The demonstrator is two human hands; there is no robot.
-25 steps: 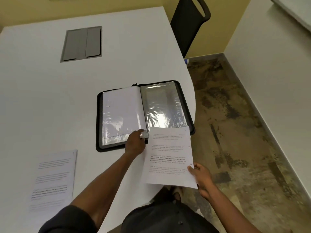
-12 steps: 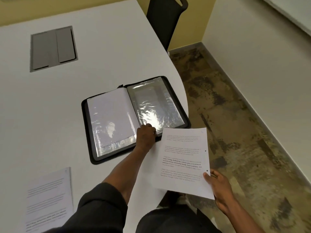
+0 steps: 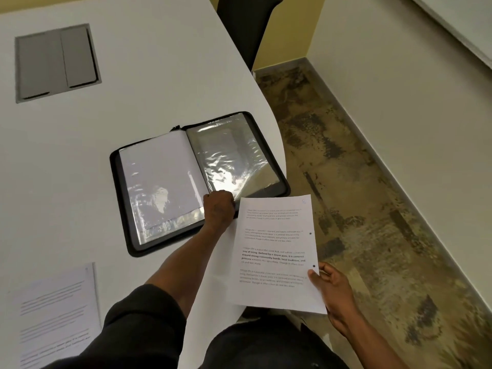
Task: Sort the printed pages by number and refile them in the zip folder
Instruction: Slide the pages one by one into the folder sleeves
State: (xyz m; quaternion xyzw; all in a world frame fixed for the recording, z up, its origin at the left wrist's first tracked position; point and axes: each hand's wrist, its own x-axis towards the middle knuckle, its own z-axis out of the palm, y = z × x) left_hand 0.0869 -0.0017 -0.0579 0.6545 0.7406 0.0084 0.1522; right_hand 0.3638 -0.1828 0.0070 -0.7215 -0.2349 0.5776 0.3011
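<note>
Your black zip folder (image 3: 198, 182) lies open near the curved right edge of the white table (image 3: 149, 75), its clear plastic sleeves facing up; the left sleeve holds a white sheet, and the right sleeve's near corner is lifted off the cover. Your left hand (image 3: 218, 209) sits at the folder's near edge by the spine, fingers curled at that lifted sleeve; whether they actually pinch the plastic is hidden under the hand. Your right hand (image 3: 332, 291) grips a white printed page with two punched holes (image 3: 277, 251) at its lower right edge, holding it just off the table beside the folder, over the floor. Another printed page (image 3: 56, 312) lies flat at the table's near left, well apart. Farther back sits a grey recessed panel (image 3: 57, 62), and a black chair (image 3: 246, 25) stands at the table's far edge.
</note>
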